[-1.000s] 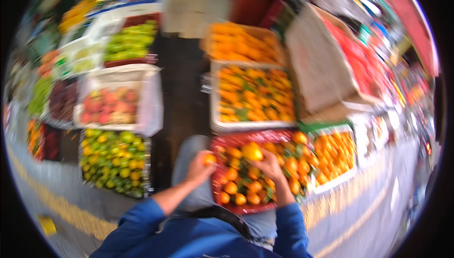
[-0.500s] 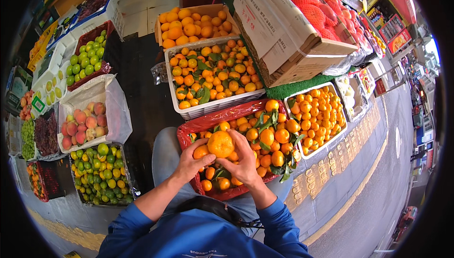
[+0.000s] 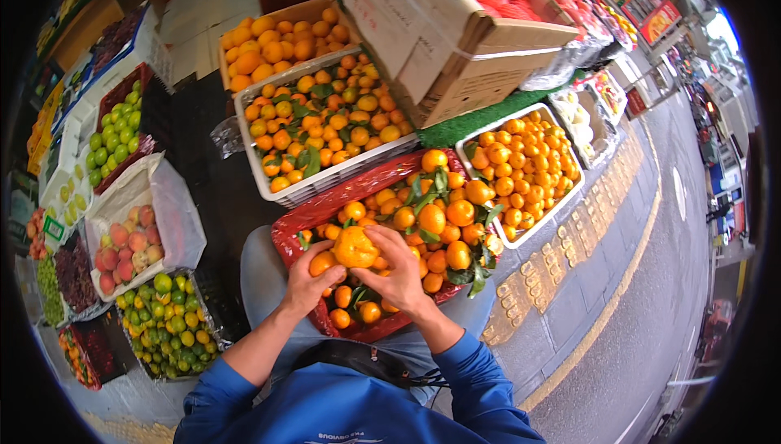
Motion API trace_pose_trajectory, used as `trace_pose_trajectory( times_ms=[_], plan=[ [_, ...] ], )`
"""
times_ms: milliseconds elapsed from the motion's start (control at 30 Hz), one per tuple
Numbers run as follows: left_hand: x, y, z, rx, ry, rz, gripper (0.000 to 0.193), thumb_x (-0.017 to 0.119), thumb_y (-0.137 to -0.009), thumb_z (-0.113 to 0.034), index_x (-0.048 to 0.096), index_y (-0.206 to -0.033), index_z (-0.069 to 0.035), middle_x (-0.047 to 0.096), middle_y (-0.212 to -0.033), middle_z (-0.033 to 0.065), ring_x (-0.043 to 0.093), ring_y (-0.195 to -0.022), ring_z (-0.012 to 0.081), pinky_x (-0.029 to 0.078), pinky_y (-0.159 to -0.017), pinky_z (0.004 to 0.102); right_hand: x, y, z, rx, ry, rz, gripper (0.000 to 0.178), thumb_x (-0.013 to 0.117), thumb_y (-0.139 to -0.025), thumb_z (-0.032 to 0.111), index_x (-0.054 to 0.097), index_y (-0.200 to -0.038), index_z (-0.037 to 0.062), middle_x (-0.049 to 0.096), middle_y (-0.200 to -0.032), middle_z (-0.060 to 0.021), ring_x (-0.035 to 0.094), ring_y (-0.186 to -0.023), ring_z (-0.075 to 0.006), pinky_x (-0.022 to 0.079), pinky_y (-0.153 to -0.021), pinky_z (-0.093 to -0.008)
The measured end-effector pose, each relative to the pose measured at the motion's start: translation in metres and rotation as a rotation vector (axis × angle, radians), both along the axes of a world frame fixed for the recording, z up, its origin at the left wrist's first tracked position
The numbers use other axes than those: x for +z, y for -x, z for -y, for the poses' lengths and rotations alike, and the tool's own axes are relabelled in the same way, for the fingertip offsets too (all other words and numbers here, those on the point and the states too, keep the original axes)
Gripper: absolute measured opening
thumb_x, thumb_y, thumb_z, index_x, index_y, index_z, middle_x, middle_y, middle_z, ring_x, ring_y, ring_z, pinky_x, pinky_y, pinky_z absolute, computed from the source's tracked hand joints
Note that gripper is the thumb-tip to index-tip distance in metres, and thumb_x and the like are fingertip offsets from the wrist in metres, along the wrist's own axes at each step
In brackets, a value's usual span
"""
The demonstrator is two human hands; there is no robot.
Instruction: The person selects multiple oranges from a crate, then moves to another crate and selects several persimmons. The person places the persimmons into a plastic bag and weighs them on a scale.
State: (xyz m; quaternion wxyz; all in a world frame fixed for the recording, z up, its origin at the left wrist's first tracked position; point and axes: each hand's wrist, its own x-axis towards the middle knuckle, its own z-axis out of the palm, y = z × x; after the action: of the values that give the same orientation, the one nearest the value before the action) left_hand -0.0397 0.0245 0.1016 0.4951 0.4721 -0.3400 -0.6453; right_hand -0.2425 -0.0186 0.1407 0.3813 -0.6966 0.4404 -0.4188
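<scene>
Above a red-lined crate of leafy mandarins, my two hands are close together. My left hand is closed around a smaller orange mandarin. A larger, bumpy-skinned mandarin is between the thumb and fingers of my right hand, right beside the smaller one. Whether the left fingertips also touch the larger fruit, I cannot tell. Loose mandarins with green leaves fill the crate around and beneath my hands.
Beyond the red crate stand a white basket of small mandarins and a carton of oranges. Another white tray is on the right, below a large cardboard box. Peaches and green-yellow citrus are at left.
My view has turned, so the crates now appear farther left and slightly tilted. Both hands keep their mandarins, with little change in grip.
</scene>
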Motion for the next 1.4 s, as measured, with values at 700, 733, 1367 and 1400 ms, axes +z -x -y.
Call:
trace_pose_trajectory(
  times_ms=[700,733,1367,1400],
  plan=[
    [-0.11,-0.026,0.016,-0.144,0.485,1.4,0.045,0.077,-0.08,-0.036,0.067,-0.117,-0.013,0.072,-0.103,0.0116,0.072,-0.085,0.0338,0.059,-0.076,0.0455,-0.056,0.191,0.24,-0.744,0.069,-0.835,0.058,0.08,-0.081,0.036,0.064,-0.128,0.0063,0.065,-0.124,-0.0143,0.058,-0.121,-0.0331,0.042,-0.105,-0.0454],
    [-0.11,-0.026,0.017,-0.13,0.499,1.393,0.045,0.077,-0.08,-0.036,0.067,-0.117,-0.013,0.072,-0.102,0.0117,0.072,-0.084,0.0338,0.059,-0.075,0.0455,-0.06,0.193,0.245,-0.719,0.025,-0.96,0.058,0.08,-0.081,0.038,0.064,-0.128,0.0073,0.066,-0.124,-0.0137,0.058,-0.122,-0.0322,0.04,-0.107,-0.0462],
    [-0.091,-0.044,0.011,0.383,0.024,0.304,0.032,0.073,-0.095,-0.022,0.063,-0.118,-0.002,0.072,-0.097,0.0112,0.07,-0.074,0.0197,0.056,-0.065,0.0301,-0.118,-0.049,0.001,0.405,-0.233,-0.712,0.039,0.066,-0.092,0.026,0.064,-0.123,0.004,0.071,-0.107,-0.0184,0.067,-0.104,-0.0377,0.053,-0.091,-0.0457],
    [-0.089,-0.05,0.007,0.453,-0.031,0.102,0.03,0.07,-0.097,-0.021,0.062,-0.119,-0.002,0.072,-0.094,0.0109,0.069,-0.069,0.0184,0.054,-0.058,0.0284,-0.131,-0.057,-0.007,0.446,-0.194,-0.76,0.037,0.067,-0.09,0.025,0.066,-0.12,0.004,0.07,-0.106,-0.0171,0.066,-0.105,-0.037,0.053,-0.092,-0.0448]
  ],
)
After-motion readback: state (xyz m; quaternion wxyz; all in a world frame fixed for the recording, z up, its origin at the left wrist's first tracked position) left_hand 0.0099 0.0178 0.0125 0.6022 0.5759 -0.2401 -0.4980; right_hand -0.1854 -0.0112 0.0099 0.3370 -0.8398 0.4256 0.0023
